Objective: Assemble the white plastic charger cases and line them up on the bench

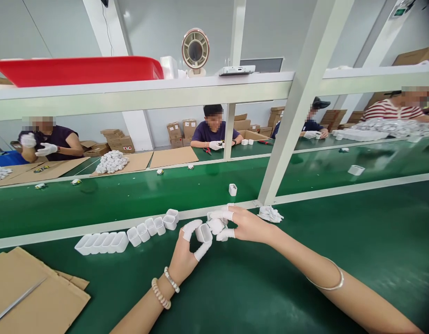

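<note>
Near the middle of the green work surface, my left hand, with white finger covers, grips a small open white cup between thumb and fingers. Just to its right, my right hand pinches a rounded white piece close beside the cup's rim. Whether the piece and cup touch is hard to tell. Left of my hands, a row of white cups runs along the metal rail, their openings facing up.
Brown cardboard with a thin metal strip lies at the lower left. A slanted white post rises beyond my right hand, near crumpled white scraps. Behind the rail, a green belt carries small parts; several people sit across it.
</note>
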The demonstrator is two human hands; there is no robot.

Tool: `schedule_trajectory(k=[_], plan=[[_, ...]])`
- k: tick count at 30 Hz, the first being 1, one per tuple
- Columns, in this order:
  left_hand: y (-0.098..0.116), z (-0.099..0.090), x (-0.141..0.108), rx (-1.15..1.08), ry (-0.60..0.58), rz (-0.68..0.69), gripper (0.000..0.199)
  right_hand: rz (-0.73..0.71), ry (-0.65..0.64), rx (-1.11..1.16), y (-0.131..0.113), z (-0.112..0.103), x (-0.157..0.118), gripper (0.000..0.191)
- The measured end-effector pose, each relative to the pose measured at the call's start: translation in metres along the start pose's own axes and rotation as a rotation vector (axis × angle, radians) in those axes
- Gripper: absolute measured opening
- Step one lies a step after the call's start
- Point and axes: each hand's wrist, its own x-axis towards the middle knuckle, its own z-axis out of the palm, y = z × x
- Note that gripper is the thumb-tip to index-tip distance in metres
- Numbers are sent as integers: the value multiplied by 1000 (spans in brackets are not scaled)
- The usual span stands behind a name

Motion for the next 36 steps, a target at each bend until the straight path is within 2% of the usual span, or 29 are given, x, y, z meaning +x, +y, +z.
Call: schedule_trajectory(k=[9, 17, 21, 29, 36], plan=[[-4, 0, 1, 54, 59, 102, 44, -117, 62, 1, 4, 19, 0, 52], [-1, 0, 0, 87, 61, 107, 44, -99, 71, -42, 2, 19, -1, 50], [0, -1, 1, 102, 72, 135, 44, -91, 55, -93, -2, 18, -1, 42], [-1, -1, 0, 133, 73, 174, 44, -102, 27, -289, -9, 20, -1, 13], [-3, -1, 0, 154, 71, 182, 45, -131, 43, -400, -12, 26, -1, 16]])
